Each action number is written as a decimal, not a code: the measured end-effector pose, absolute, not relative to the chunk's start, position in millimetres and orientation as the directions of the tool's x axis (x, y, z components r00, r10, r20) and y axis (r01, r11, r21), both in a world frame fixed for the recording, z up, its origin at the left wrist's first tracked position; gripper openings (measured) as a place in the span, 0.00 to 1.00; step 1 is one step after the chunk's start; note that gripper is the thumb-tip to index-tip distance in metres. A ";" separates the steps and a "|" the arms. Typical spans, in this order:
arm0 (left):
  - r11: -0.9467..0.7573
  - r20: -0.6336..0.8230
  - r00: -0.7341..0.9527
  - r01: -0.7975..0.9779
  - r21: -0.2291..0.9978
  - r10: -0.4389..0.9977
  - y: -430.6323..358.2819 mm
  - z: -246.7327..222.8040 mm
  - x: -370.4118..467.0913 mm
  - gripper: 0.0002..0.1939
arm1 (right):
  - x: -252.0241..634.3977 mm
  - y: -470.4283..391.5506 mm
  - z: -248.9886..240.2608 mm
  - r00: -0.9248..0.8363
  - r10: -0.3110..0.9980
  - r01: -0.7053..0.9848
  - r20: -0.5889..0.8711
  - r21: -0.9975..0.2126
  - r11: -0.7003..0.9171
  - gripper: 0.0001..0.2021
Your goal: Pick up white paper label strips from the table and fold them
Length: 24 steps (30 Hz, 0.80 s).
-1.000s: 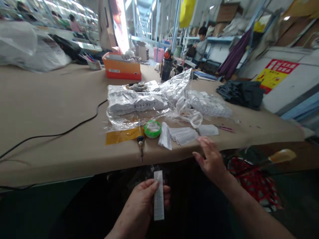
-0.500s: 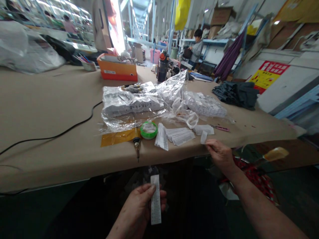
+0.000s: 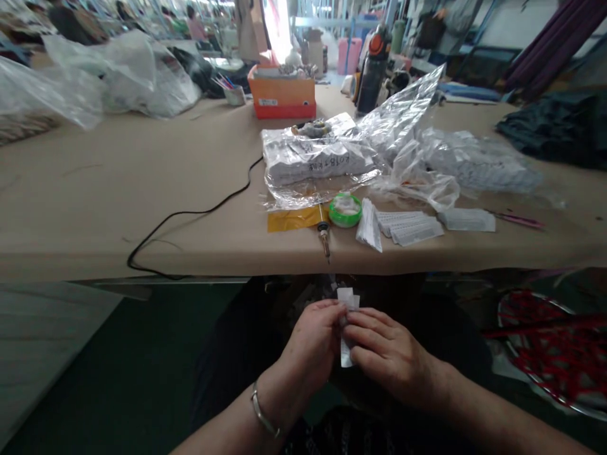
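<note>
The long white strip (image 3: pixel 346 356) is thin and flat. It points up and down, held between the left hand (image 3: pixel 313 338) and the right hand (image 3: pixel 393 357), just off the front edge of the bench (image 3: pixel 118 189). Fingers hide its middle, so only the two ends show. A small white bit (image 3: pixel 356 301) peeks out beside the top end, on the right.

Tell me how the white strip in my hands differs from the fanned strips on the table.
The held strip is gripped between the left hand and right hand, while the fanned strips lie on the table. The held strip is partly covered by fingers; the fanned strips spread out, overlapping, clear of the hands. Both are white.
</note>
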<state>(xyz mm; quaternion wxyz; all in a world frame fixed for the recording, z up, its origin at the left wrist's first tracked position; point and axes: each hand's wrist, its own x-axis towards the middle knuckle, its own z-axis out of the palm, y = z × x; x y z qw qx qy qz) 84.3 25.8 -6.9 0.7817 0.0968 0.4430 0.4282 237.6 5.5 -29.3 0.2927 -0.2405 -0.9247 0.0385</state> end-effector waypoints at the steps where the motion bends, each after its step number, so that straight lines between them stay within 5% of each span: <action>1: 0.614 -0.606 0.244 -0.583 0.532 0.757 25.5 -6.6 83.5 0.04 | 238.2 6.2 -28.7 -0.718 0.461 0.422 0.521 -0.201 0.884 0.09; 18: 0.652 -0.571 0.354 -0.585 0.483 0.741 19.1 -5.9 83.7 0.08 | 245.1 10.7 -18.4 -0.740 0.443 0.322 0.507 -0.310 0.894 0.07; 22: 0.686 -0.593 0.374 -0.544 0.483 0.714 17.3 -7.5 80.3 0.07 | 249.9 11.3 -16.5 -0.512 0.654 0.345 0.557 -0.564 0.751 0.14; 24: 0.719 -0.604 0.402 -0.490 0.492 0.688 15.3 -6.8 77.8 0.09 | 249.1 15.5 -17.3 -0.319 0.856 0.361 0.406 -0.784 0.506 0.14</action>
